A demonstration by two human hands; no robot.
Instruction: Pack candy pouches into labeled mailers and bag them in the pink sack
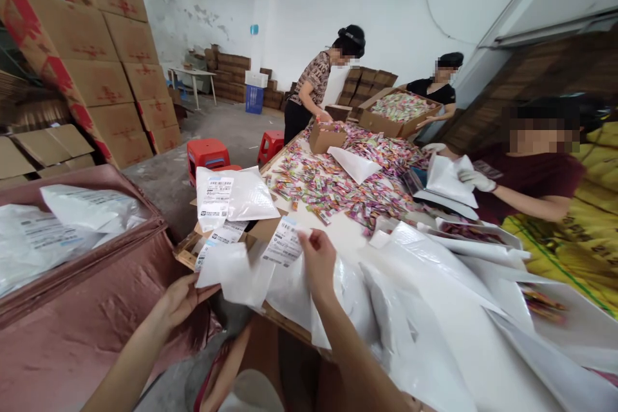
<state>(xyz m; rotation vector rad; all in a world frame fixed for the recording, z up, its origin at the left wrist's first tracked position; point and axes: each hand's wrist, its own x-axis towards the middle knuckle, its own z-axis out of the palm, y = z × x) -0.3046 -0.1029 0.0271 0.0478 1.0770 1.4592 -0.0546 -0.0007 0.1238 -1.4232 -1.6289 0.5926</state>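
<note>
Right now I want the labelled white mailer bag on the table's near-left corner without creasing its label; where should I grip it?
Probably pinch the labelled mailer bag at its plain right edge, coming from the right: the label covers its left half, and that side lies flat.

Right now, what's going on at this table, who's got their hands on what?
The person wearing the camera holds a white mailer bag at its corner with the left hand, while the right hand pinches a printed shipping label above it. More white bags are heaped to the right. A big spread of small colourful packets covers the table. A gloved co-worker across handles another white bag, and two other people stand by open cartons at the far end.
</note>
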